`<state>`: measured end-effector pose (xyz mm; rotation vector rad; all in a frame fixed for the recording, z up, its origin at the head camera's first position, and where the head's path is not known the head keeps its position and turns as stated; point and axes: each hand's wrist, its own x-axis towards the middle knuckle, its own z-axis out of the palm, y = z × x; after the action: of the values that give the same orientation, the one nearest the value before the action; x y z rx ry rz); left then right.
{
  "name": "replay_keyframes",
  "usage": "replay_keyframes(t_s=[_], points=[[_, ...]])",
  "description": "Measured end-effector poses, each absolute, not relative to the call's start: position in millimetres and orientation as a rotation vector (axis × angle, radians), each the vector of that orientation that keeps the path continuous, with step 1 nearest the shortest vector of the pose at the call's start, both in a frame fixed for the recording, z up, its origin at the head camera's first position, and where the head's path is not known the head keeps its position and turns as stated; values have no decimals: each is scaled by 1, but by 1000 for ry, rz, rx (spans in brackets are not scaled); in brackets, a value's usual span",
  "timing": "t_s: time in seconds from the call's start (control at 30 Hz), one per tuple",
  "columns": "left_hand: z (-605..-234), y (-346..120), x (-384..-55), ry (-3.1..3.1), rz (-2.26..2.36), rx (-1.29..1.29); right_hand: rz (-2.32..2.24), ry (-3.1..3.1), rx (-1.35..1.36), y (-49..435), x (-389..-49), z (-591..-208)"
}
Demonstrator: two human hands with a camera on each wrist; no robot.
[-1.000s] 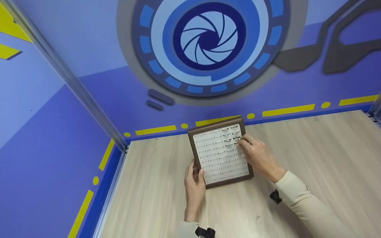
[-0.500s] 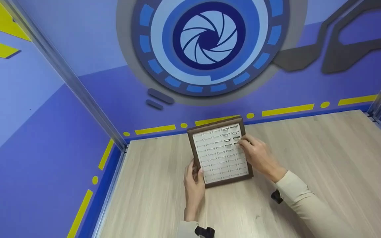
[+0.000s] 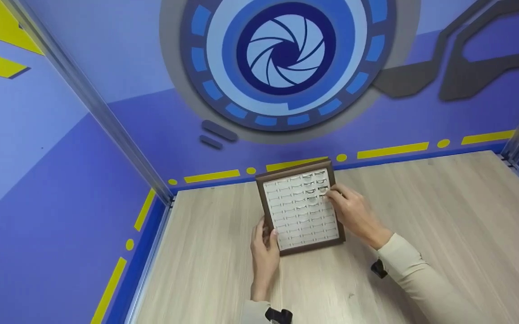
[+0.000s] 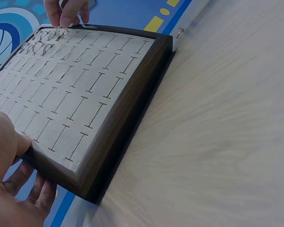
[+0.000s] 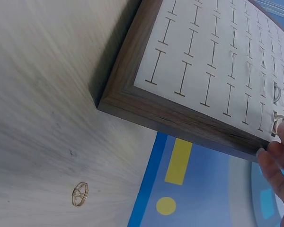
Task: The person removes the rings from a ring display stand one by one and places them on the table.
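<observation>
A ring display tray (image 3: 302, 225) with a brown wooden frame and a white slotted pad leans tilted toward the back wall. My left hand (image 3: 265, 256) grips its lower left edge, thumb on the front and fingers behind. At the right edge, my right hand (image 3: 354, 211) pinches a ring (image 5: 278, 124) at a slot in the pad, the fingertips partly covering it. Several silvery rings (image 3: 309, 183) sit in the upper right slots, while the lower slots (image 4: 75, 146) hold none. In the left wrist view, the right hand's fingers (image 4: 70, 12) show at the tray's far edge.
A gold openwork ring (image 5: 79, 194) lies loose on the wooden table (image 3: 444, 225), to the side of the tray. Behind the tray rises a blue and purple printed wall (image 3: 151, 130); metal posts (image 3: 102, 112) stand at the corners.
Both hands keep their places on the tray. The right hand's fingertips shift only very slightly at the same slot.
</observation>
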<state>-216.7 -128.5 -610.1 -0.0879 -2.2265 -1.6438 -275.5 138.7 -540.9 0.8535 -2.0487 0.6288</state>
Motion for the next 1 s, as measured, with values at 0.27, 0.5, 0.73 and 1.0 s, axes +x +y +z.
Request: replay_keyframes(t_s=[0.27,0.5,0.73,1.0], points=[[-611,-128,-216,-2237,-1646,-85,639,-2037,864,140,-274,-542],[-611,-127,-216,-2232,-1619,-92,649,-2034,874,142,-273,-541],[-611,-126,-217,-2230,-1599,-96,663,-2043,879,145,-272,-542],[-611,-128,-217,-2223,-1618,-92,662,-2037,886,147,-270,-540]])
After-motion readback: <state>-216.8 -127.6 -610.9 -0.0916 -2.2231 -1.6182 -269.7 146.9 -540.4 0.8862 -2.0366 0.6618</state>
